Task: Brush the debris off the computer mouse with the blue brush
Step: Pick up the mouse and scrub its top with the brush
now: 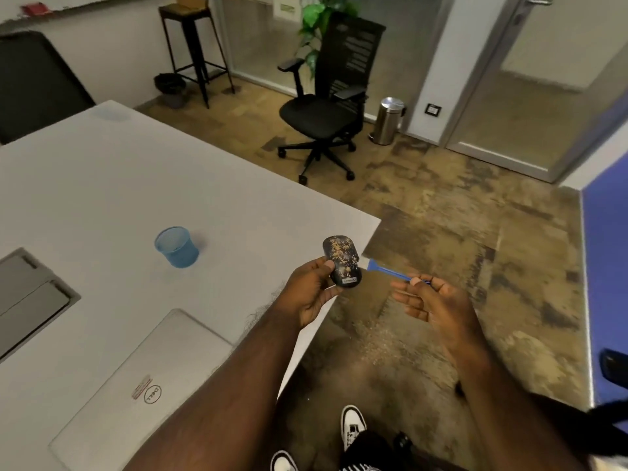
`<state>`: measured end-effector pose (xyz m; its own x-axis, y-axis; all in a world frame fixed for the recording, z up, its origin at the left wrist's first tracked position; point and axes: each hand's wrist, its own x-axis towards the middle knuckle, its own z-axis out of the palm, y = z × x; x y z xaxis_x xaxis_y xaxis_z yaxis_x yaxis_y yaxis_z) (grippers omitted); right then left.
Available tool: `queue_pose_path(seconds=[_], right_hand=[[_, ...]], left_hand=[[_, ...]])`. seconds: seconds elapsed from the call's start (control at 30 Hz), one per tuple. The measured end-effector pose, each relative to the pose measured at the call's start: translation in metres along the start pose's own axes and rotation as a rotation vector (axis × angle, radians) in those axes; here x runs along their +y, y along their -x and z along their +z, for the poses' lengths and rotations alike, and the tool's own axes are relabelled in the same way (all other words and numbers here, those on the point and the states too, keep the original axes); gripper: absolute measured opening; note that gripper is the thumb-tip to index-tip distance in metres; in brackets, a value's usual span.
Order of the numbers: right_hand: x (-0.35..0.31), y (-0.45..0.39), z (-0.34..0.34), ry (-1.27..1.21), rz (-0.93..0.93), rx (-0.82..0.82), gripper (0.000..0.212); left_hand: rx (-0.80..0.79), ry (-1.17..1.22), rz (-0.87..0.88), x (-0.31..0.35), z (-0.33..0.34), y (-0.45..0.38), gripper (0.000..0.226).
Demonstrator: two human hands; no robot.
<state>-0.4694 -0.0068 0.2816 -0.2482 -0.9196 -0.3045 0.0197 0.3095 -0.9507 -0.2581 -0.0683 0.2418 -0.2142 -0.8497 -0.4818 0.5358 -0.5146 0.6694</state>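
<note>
My left hand (311, 294) holds a black computer mouse (341, 260) near the table's right edge, its top facing me and speckled with tan debris. My right hand (428, 304) pinches the thin handle of the blue brush (387, 270) between thumb and fingertips. The brush's pale bristle end points left and sits just right of the mouse, a small gap between them. Both hands are over the table edge and the floor beside it.
A white table (136, 185) carries a blue mesh cup (176, 247), a closed silver laptop (142, 385) and a grey cable hatch (30, 297). A black office chair (326, 107), a metal bin (389, 120) and a stool (193, 45) stand on the floor. Tan crumbs (384, 345) lie on the floor below the hands.
</note>
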Motion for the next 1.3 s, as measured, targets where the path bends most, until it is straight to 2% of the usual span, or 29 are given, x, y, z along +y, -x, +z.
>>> queue_pose_path(seconds=[0.4, 0.57, 0.73, 0.93, 1.1, 1.23, 1.3], right_hand=[[0.021, -0.007, -0.057, 0.197, -0.180, 0.043, 0.019], [0.023, -0.025, -0.091, 0.210, -0.203, 0.161, 0.017], [0.015, -0.037, -0.134, 0.203, -0.201, 0.314, 0.021], [0.021, -0.040, -0.150, 0.252, -0.227, 0.228, 0.016], [0.025, -0.048, -0.169, 0.203, -0.206, 0.333, 0.015], [0.017, -0.041, -0.163, 0.218, -0.295, 0.183, 0.018], [0.015, -0.040, -0.158, 0.283, -0.305, 0.192, 0.025]], left_hand=[[0.059, -0.141, -0.027, -0.045, 0.081, -0.024, 0.025], [0.086, -0.168, -0.010, -0.063, 0.116, -0.040, 0.027], [0.098, -0.195, -0.032, -0.077, 0.138, -0.052, 0.020], [0.039, -0.200, -0.054, -0.085, 0.159, -0.059, 0.024], [0.048, -0.201, -0.058, -0.091, 0.171, -0.063, 0.021], [0.051, -0.204, -0.052, -0.098, 0.180, -0.067, 0.023], [0.047, -0.200, -0.051, -0.101, 0.186, -0.068, 0.023]])
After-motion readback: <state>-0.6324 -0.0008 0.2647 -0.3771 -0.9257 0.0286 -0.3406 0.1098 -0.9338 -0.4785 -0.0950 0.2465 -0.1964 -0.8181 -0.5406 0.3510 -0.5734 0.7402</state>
